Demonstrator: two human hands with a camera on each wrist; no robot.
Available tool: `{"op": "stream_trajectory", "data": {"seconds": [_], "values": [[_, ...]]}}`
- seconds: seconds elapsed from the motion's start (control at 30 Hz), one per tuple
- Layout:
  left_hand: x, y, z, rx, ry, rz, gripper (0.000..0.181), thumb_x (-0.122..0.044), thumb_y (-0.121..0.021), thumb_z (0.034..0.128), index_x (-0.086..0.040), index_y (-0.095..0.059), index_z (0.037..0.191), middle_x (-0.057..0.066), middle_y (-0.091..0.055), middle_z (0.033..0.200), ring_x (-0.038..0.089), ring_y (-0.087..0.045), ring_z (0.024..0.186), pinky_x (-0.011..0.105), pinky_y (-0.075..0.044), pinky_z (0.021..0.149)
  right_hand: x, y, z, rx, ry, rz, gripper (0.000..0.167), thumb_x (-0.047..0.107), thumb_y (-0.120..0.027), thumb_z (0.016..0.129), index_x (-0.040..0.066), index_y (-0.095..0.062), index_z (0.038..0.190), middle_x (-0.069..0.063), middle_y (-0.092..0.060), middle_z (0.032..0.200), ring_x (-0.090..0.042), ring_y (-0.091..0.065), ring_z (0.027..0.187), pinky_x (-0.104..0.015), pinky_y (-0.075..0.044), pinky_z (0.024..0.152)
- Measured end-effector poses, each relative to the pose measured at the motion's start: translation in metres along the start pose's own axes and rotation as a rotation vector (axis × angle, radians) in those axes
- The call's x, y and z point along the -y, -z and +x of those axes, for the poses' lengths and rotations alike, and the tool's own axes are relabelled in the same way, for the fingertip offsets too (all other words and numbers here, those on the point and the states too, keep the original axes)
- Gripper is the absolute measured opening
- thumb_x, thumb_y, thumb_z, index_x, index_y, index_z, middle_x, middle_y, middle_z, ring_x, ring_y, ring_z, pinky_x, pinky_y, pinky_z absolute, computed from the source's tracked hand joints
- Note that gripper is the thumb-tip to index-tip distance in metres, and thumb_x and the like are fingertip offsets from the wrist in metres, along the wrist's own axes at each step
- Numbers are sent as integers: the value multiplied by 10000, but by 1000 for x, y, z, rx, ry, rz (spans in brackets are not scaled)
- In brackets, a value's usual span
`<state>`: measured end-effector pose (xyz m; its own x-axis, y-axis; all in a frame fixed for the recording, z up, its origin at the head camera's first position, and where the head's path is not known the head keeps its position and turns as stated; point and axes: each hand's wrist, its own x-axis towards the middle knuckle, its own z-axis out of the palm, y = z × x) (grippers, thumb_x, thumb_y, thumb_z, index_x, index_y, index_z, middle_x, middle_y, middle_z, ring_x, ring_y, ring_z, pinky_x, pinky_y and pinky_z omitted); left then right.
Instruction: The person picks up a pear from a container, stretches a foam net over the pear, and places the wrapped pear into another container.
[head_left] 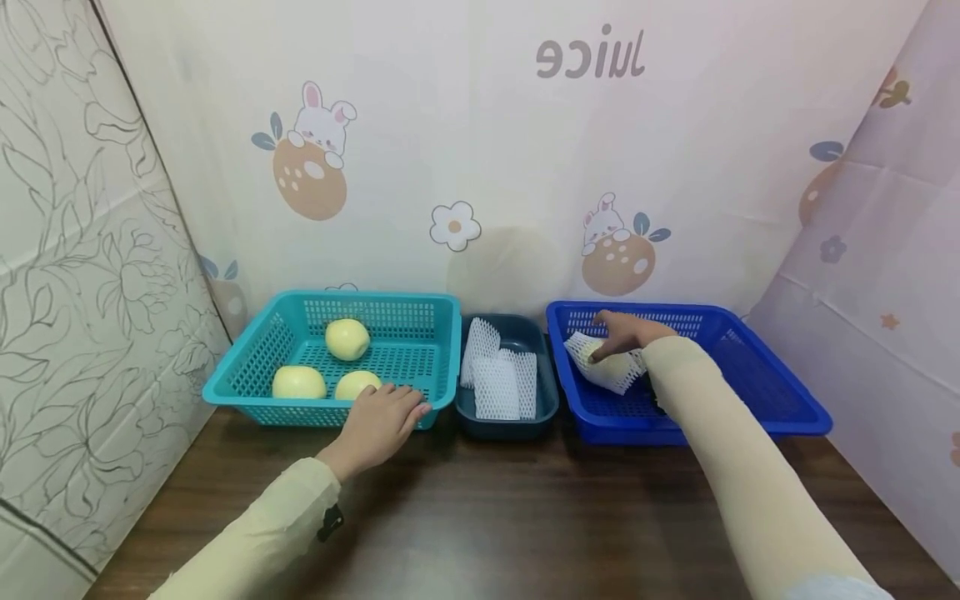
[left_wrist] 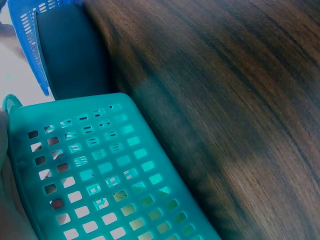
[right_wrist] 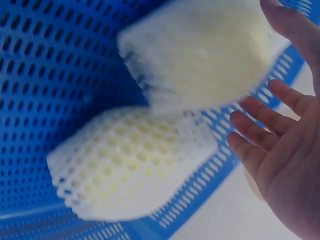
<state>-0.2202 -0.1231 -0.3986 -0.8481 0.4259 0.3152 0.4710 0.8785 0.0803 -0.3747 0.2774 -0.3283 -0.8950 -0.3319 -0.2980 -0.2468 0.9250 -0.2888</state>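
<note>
My left hand [head_left: 380, 429] rests on the front rim of a teal basket [head_left: 247, 407] with its fingers laid over the edge. Inside that basket lie three pale yellow, apple-like fruits [head_left: 347, 339]. Over the blue basket [head_left: 780, 423] on the right, my right hand [head_left: 633, 331] is beside a fruit in a white foam net [head_left: 611, 367]. In the right wrist view its fingers [right_wrist: 255, 132] are spread, and the thumb is close to a blurred netted fruit [right_wrist: 200, 55]; contact is unclear. A second netted fruit [right_wrist: 132, 162] lies just below it.
Between the two baskets stands a small dark tray [head_left: 480, 428] with several foam nets [head_left: 497, 388] in it. All three containers stand on a dark wooden table [head_left: 480, 517], close to a printed curtain [head_left: 510, 167] behind. A patterned panel [head_left: 82, 275] borders the left.
</note>
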Motion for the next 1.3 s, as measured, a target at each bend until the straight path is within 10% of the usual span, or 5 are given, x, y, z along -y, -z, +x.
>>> {"op": "stream_trajectory", "data": {"seconds": [0.57,1.3], "values": [[4,3,1,-21,-21,7,249,-350,-476,1001,-165,-634,947,-7,-618,858,226,-529,825,409,-436,716,18,23,-61,-218,199,105,658,321,-597,944,-79,-331,1394,-321,-388,1382,-465,-364,1269,-601,-291,1006],[1,0,-2,-3,-20,4,256,-362,-454,1007,-186,-637,969,-26,-621,869,207,-527,822,403,-436,721,27,-89,-125,-414,343,91,526,482,-584,915,66,-572,1237,-82,-588,1208,-256,-521,1146,-500,-404,950]]}}
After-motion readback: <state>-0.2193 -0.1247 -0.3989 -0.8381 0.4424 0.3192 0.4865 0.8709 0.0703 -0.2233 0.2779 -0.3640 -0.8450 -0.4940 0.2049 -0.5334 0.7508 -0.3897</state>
